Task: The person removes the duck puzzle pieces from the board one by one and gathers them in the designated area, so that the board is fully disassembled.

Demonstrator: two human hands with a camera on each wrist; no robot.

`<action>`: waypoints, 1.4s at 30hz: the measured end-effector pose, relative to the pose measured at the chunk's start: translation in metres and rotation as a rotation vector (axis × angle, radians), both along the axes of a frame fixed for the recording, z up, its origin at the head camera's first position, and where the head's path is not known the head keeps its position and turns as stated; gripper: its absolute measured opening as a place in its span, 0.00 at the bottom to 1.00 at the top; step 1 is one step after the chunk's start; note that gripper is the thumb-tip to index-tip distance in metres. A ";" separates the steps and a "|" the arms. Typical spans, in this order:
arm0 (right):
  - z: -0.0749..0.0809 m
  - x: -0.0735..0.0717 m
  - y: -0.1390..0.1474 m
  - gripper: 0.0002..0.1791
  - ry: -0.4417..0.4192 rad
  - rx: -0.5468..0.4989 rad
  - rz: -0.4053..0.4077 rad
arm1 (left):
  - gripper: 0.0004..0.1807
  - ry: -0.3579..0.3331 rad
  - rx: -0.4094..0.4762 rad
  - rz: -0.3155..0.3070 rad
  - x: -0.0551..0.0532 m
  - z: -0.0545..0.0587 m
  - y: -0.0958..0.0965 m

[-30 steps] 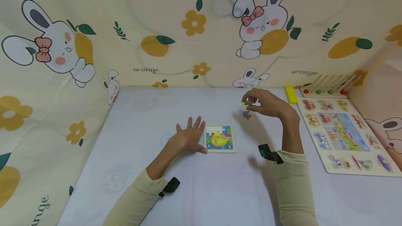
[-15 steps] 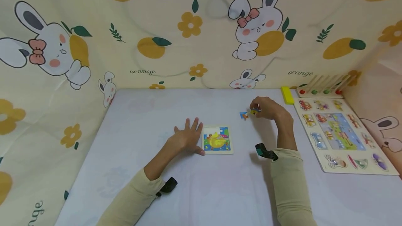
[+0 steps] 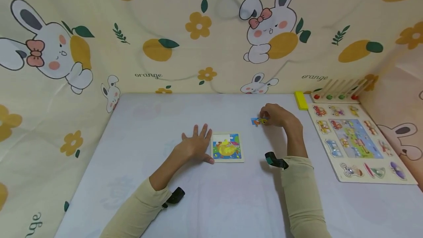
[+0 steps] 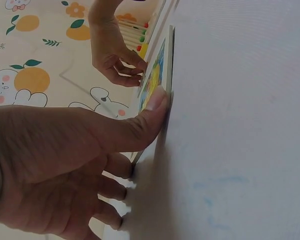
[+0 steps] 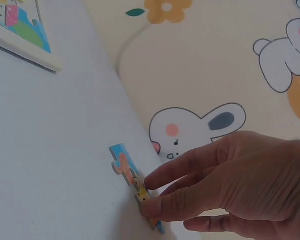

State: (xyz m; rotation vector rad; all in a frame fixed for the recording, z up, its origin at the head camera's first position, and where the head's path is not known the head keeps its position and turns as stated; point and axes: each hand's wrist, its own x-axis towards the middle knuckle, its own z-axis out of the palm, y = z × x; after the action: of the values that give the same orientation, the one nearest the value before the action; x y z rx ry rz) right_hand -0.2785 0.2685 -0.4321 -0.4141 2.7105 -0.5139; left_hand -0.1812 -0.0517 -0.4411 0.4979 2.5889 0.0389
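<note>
A small square duck puzzle (image 3: 227, 147) lies in its wooden frame on the white table (image 3: 148, 127). My left hand (image 3: 195, 144) rests flat on the table at its left side, fingers spread, with the thumb (image 4: 152, 107) pressing the frame's edge (image 4: 166, 75). Farther back and to the right, my right hand (image 3: 277, 115) is low on the table and pinches a yellow puzzle piece (image 5: 141, 194) between thumb and fingertips. A loose blue piece (image 5: 121, 162) lies on the table right beside it, also seen as the blue piece (image 3: 255, 121) in the head view.
A large wooden vehicle puzzle board (image 3: 357, 139) lies along the table's right side. Behind it stand a yellow block (image 3: 301, 100) and a wooden peg rack (image 3: 340, 89). Fabric walls with a rabbit print (image 3: 211, 39) close in the back and both sides.
My right hand has come down from above the table with the yellow piece, ending beside the blue piece. The left hand has stayed on the frame.
</note>
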 end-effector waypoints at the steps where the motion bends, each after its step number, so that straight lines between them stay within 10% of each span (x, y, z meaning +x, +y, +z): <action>1: 0.000 0.000 -0.001 0.15 0.001 0.000 0.000 | 0.63 0.002 0.002 0.000 0.000 0.000 0.000; 42: 0.003 0.000 -0.003 0.14 -0.047 -0.017 0.002 | 0.63 0.009 -0.002 0.003 -0.001 -0.004 -0.001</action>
State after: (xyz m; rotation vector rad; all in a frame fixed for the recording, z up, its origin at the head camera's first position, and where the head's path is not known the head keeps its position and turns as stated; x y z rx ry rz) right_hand -0.2788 0.2660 -0.4294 -0.4042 2.6622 -0.5402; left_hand -0.1821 -0.0530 -0.4447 0.4945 2.5986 0.0353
